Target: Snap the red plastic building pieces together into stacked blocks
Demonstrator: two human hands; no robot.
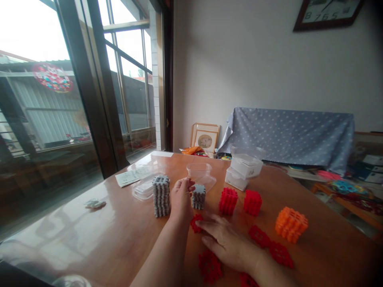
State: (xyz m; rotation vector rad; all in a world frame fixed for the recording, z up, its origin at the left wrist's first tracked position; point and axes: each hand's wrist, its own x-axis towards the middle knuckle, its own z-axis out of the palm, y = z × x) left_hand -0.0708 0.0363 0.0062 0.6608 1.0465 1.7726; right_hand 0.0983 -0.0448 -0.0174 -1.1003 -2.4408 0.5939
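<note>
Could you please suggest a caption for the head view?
Left hand at a small grey block stack, right hand flat on red pieces, on a wooden table.

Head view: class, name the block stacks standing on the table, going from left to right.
From the left: tall grey stack → short grey stack → left red stack → right red stack → orange stack.

Left hand (181, 197) reaches forward, fingers curled; right hand (226, 241) lies flat, palm down.

Home room: covered sofa (287, 133), wall clock (327, 14).
</note>
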